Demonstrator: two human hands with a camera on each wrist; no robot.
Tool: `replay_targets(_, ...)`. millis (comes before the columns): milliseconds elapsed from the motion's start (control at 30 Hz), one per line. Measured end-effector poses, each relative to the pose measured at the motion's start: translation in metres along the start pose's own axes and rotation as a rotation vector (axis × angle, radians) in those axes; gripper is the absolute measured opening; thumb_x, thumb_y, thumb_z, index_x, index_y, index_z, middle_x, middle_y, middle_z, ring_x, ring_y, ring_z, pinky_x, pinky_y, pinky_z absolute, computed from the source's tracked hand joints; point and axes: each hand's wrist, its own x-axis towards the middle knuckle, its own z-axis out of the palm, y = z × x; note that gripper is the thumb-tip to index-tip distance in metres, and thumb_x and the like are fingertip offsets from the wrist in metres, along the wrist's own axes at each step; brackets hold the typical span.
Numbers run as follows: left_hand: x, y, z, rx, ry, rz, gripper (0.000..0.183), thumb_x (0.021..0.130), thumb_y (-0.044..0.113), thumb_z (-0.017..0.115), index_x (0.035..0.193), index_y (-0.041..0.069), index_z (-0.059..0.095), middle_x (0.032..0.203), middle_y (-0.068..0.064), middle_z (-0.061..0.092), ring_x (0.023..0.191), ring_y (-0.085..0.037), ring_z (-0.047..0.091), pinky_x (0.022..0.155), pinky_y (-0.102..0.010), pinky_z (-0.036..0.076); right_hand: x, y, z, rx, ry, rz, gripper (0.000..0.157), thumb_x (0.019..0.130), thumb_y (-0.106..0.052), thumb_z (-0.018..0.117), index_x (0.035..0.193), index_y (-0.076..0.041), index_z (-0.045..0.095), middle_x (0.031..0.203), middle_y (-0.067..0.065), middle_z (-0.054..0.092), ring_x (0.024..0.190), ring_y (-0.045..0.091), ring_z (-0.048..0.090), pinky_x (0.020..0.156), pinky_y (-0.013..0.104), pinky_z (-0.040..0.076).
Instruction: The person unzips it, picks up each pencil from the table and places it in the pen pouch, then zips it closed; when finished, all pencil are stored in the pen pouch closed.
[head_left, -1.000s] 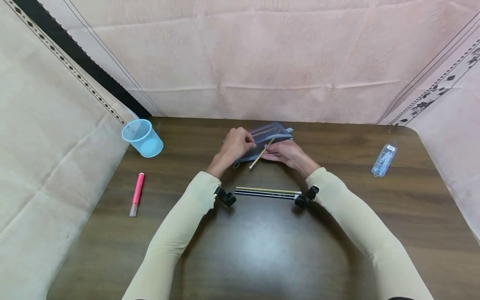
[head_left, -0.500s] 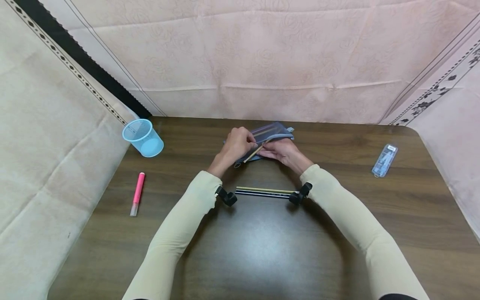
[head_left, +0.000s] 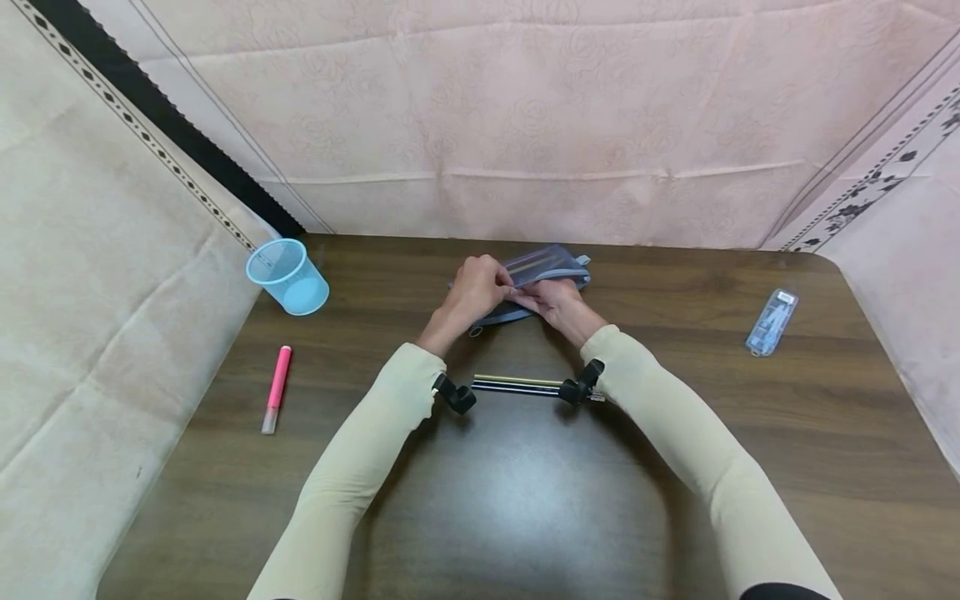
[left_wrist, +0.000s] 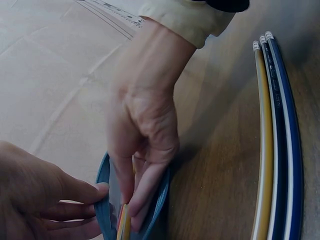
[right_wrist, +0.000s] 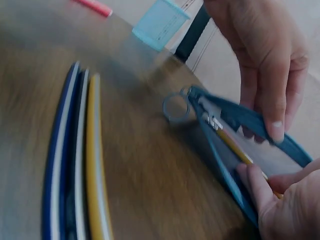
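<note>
A blue zippered pencil pouch (head_left: 543, 262) with see-through sides lies at the table's far edge, its mouth spread apart. My left hand (head_left: 476, 293) pinches one zipper edge between thumb and fingers. Inside the mouth, the fingers of my right hand (head_left: 558, 304) grip a yellow pencil (right_wrist: 232, 145); its metal-capped end points toward the zipper ring (right_wrist: 176, 106). The pencil is out of sight in the head view. Nearer me, a yellow pencil (left_wrist: 264, 125), a dark pencil (left_wrist: 276, 125) and a blue pencil (left_wrist: 286, 100) lie side by side on the table.
A light-blue plastic cup (head_left: 288, 279) stands at the far left. Below it lies a pink marker (head_left: 277, 387) with a pale end. A small clear-blue item (head_left: 772, 322) is on the right. Cloth hangs behind and at both sides of the wooden table (head_left: 510, 500).
My right hand has moved left and into the pouch's mouth, taking the yellow pencil with it; the pencil has dropped from the head view. My left hand stays on the pouch edge.
</note>
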Motion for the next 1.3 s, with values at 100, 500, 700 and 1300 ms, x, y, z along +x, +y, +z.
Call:
replay_targets(100,0.000,0.000,0.000,-0.007,0.005,0.003,0.012,0.094,0.015,0.072,0.098,0.008,0.081,0.100,-0.008,0.074,0.085,-0.019,0.063,0.075,-0.031,0.053,0.001,0.000,0.005,0.073,0.022,0.012,0.050,0.097,0.015,0.048,0.145,0.001,0.049,0.148,0.018,0.053,0.132,0.025,0.057,0.103,0.033,0.050)
replay_targets(500,0.001,-0.001,-0.002,0.000,0.020,0.024,0.011,0.093,0.015,0.073,0.096,0.008,0.081,0.100,-0.008,0.076,0.087,-0.019,0.066,0.076,-0.032,0.054,-0.005,0.000,0.003,0.111,-0.032,0.031,0.049,0.100,0.011,0.047,0.148,0.000,0.047,0.152,0.016,0.050,0.136,0.022,0.053,0.103,0.029,0.048)
replay_targets(700,0.002,-0.001,-0.001,0.017,0.018,0.024,0.012,0.093,0.016,0.073,0.096,0.008,0.081,0.099,-0.007,0.077,0.089,-0.019,0.067,0.078,-0.032,0.055,-0.029,0.006,-0.007,-0.093,-0.110,-0.018,0.041,0.102,0.009,0.043,0.143,0.008,0.049,0.146,0.024,0.054,0.128,0.025,0.061,0.106,0.031,0.049)
replay_targets(1300,-0.004,-0.004,-0.003,-0.010,0.004,0.003,0.012,0.093,0.019,0.074,0.097,0.009,0.081,0.097,-0.006,0.076,0.081,-0.017,0.066,0.070,-0.029,0.053,-0.108,0.027,-0.033,-1.624,-0.594,-0.735,0.009,0.093,-0.001,0.067,0.091,-0.006,0.074,0.083,0.002,0.070,0.073,0.007,0.058,0.069,0.025,0.051)
